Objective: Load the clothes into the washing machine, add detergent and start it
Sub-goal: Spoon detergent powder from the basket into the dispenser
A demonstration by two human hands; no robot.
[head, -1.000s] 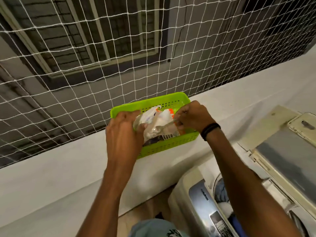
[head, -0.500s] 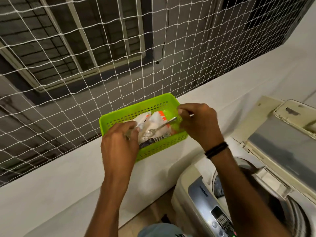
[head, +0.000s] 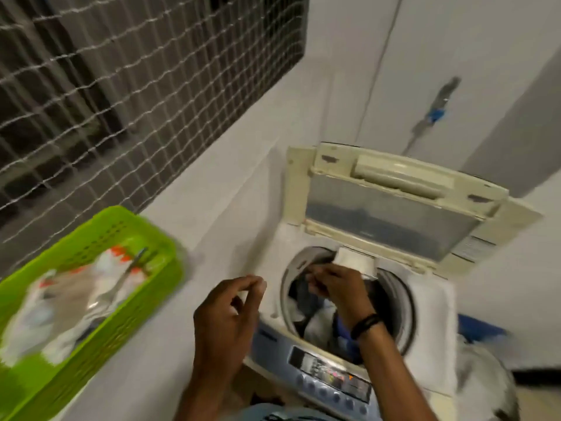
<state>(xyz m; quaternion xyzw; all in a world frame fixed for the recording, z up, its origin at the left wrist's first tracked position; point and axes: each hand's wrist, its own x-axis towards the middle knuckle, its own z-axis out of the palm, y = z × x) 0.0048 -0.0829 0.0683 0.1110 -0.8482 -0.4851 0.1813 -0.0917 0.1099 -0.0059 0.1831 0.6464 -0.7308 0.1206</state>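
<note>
Nearest us, our left hand [head: 226, 314] hangs loosely curled over the ledge, holding nothing. Our right hand [head: 340, 291] reaches over the washing machine's [head: 431, 302] open drum, fingers pinched together; on what, we cannot tell. Clothes [head: 315, 320] lie inside, partly hidden. The blurred green basket [head: 100, 335] sits left, lid [head: 391, 205] raised beyond.

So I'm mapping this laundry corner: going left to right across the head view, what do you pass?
Green basket → left hand → right hand over the drum → blue tap.
</note>
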